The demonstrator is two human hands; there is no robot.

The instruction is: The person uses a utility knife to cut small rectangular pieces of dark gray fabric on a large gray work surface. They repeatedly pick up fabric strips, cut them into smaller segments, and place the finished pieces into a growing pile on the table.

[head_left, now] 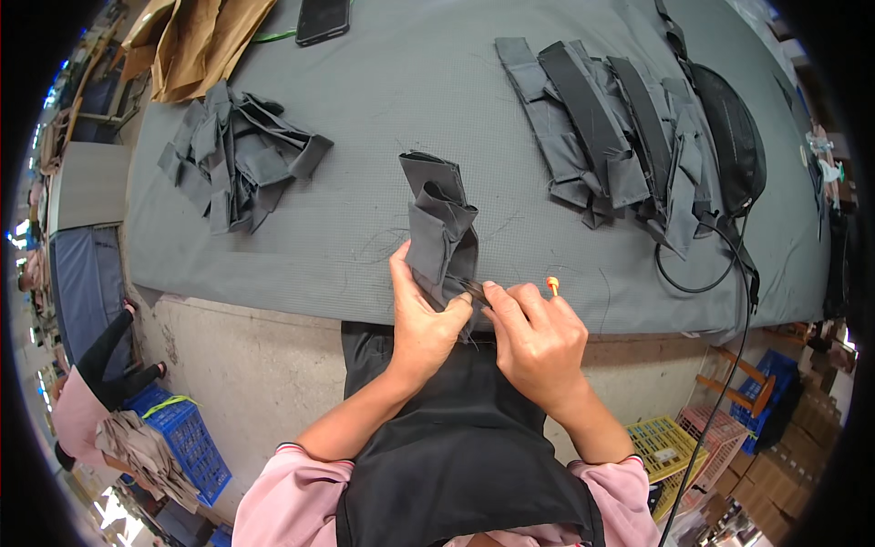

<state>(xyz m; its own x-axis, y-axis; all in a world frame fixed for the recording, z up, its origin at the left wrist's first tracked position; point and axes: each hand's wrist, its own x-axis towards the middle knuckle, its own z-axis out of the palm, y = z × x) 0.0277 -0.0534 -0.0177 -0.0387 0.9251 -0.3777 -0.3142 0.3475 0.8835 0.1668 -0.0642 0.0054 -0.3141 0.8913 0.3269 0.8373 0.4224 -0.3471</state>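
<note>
A folded dark grey fabric piece with sewn flaps lies at the table's near edge, its far end resting on the cloth. My left hand is closed on its near end, thumb on top. My right hand pinches a small tool whose dark, thin tip meets the fabric beside my left thumb. Behind my right fingers a yellow-orange knob sticks up; whether it belongs to the same tool I cannot tell. The tool's middle is hidden in my hand.
Similar grey pieces lie in a heap at left and a row at right. A black waist bag with a cable is far right. A phone and brown paper lie at the back. Another person is at far left.
</note>
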